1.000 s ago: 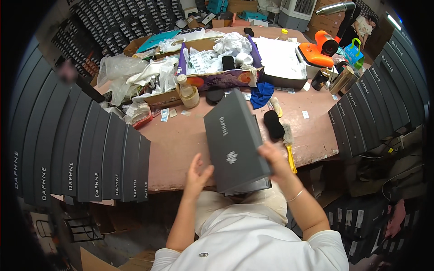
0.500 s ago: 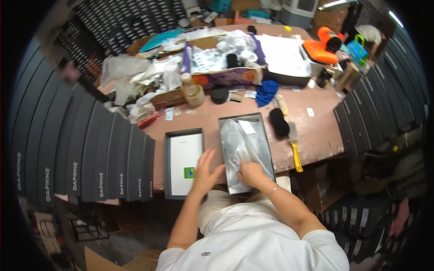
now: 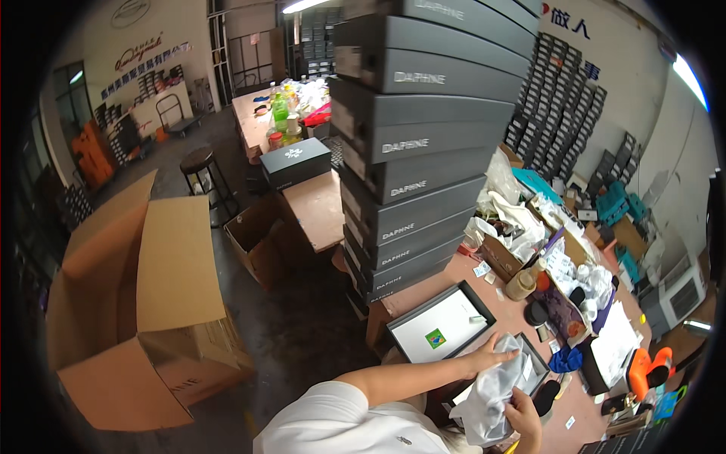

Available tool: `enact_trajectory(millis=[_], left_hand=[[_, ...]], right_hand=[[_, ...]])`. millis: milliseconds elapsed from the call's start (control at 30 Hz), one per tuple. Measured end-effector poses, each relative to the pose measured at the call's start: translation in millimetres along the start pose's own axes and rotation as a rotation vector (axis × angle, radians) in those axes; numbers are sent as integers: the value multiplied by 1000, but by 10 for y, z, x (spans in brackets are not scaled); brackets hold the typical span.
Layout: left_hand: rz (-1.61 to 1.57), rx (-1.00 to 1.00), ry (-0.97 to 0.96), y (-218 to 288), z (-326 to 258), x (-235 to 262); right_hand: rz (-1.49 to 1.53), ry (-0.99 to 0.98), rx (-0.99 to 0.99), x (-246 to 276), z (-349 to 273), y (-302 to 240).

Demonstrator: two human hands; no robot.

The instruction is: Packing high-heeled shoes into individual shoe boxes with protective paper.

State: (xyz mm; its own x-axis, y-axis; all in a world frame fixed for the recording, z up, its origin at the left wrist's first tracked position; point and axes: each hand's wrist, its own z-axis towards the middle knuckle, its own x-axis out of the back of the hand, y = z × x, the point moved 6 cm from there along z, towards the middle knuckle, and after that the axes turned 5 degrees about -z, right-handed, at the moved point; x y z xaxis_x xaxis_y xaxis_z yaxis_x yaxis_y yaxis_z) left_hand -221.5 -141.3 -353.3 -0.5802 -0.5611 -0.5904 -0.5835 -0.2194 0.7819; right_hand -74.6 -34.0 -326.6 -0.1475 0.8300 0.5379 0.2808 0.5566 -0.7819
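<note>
My right hand (image 3: 522,416) is closed on the lower right part of a thin, pale grey-white wrapping sheet (image 3: 488,405). At the sheet's upper edge, my left hand (image 3: 488,357) grips it with the fingers laid across the top. The crumpled sheet hangs over an open dark grey shoebox (image 3: 538,356) and hides much of it. What lies under or inside the sheet cannot be made out. Left of it lies a shallow dark grey lid (image 3: 412,321), its inside white with a small green sticker (image 3: 435,338).
A tall stack of grey shoeboxes (image 3: 423,181) rises beyond the lid. Behind the work spot stand a jar (image 3: 520,286), a black round tin (image 3: 535,312) and a blue cloth (image 3: 565,359). A black pad (image 3: 546,397) lies right. Far left is a big open carton (image 3: 178,272).
My view has swung left. My left hand has moved from beside the lid onto the wrapping sheet, which is now raised and spread over the shoebox. My right hand remains on the sheet.
</note>
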Motion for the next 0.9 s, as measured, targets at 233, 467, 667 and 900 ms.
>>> enact_trajectory(millis=[233, 467, 667, 900], left_hand=[[-531, 110, -46, -11, -79, 29], [-845, -64, 288, -33, -127, 474], [-666, -34, 266, 680, -660, 862], [-477, -19, 0, 454, -369, 520]], right_hand=[[-1016, 160, 433, 171, -97, -1166], [-847, 656, 512, -710, 184, -1263], [-151, 776, 374, -226, -201, -887], [852, 448, 172, 145, 119, -484]])
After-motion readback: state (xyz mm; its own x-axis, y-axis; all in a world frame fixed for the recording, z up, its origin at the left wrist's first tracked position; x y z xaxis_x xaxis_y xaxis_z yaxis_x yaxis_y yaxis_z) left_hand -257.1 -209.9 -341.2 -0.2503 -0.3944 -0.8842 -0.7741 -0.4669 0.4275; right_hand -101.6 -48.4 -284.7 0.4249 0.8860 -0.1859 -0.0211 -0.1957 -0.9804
